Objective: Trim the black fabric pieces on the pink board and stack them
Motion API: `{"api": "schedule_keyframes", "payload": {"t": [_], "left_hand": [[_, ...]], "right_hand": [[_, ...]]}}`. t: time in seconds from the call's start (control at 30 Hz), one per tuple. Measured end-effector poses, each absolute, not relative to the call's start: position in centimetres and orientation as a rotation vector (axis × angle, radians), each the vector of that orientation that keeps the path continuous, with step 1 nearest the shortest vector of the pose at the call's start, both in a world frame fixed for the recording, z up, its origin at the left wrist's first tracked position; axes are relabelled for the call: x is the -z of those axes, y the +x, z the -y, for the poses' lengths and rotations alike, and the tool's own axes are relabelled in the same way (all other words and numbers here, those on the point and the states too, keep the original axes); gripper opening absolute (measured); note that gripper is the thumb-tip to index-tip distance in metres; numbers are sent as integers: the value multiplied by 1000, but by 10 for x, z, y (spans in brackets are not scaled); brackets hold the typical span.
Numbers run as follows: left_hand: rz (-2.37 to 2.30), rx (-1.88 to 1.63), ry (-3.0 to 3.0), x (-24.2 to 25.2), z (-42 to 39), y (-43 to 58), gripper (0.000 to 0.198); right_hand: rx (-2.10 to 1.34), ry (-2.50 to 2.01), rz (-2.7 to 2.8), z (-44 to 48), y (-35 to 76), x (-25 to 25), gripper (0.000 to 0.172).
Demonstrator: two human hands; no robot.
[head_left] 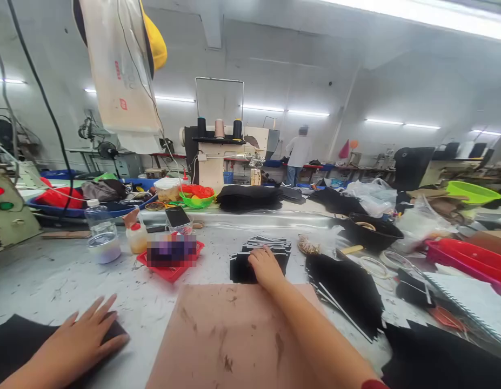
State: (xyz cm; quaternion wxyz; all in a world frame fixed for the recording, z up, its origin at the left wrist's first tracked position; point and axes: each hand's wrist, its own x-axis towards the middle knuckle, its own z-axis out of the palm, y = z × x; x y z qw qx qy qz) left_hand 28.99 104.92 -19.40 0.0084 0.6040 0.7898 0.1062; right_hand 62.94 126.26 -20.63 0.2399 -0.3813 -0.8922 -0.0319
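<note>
The stack of small flat black pieces with white edge strips [239, 268] lies on the white, speck-marked desk [140, 305], directly beyond the flat pinkish-brown rectangular board [229, 329]. The right hand [268, 267] rests on top of the stack. Its fingers are bent and close together; whether they pinch a piece cannot be told. The left hand [86, 337] lies palm down on the flat black sheet with angular edges [21, 340], left of the board. Its fingers are spread.

Right of the stack, a fanned pile of larger black pieces with white strips [349, 292] lies on the desk. Left of the stack is the shallow red plastic tray [169, 274]; its contents are blurred. The clear container with a pale lilac lower part [104, 248] stands farther left. Beyond the desk stands the cream-coloured sewing machine [212, 162], carrying thread cones [219, 128]. A person in a white top [299, 151] stands in the background.
</note>
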Motion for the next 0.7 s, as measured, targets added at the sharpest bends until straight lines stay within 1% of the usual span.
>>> {"api": "schedule_keyframes", "payload": {"t": [0.1, 0.17, 0.2, 0.27, 0.3, 0.33, 0.4, 0.53, 0.63, 0.7], "left_hand": [[-2389, -436, 1871, 170, -1054, 365, 68], [-2075, -750, 1667, 173, -1049, 422, 60], [-1867, -846, 1543, 177, -1045, 449, 58], [-1471, -935, 1286, 185, -1034, 493, 43], [-1364, -985, 1164, 188, -1029, 508, 36], [-1293, -1007, 1061, 191, -1025, 519, 30], [-1271, -1012, 922, 193, -1019, 530, 30], [-1305, -958, 842, 194, -1016, 534, 32], [-1330, -966, 844, 194, -1014, 539, 27], [-1354, -979, 871, 194, -1012, 542, 23]], "right_hand": [[27, -961, 2429, -1217, 640, 194, 31], [-49, -895, 2440, -1172, 651, 187, 26], [-123, -847, 2443, -1148, 657, 184, 22], [-527, -773, 2318, -1103, 667, 181, 18], [-699, -786, 2244, -1085, 671, 181, 17], [-835, -824, 2171, -1071, 675, 182, 15], [-948, -941, 2087, -1054, 681, 187, 11], [-868, -1055, 2092, -1047, 688, 197, 11], [-727, -986, 2148, -1047, 689, 198, 13], [-564, -898, 2191, -1046, 687, 198, 15]]}}
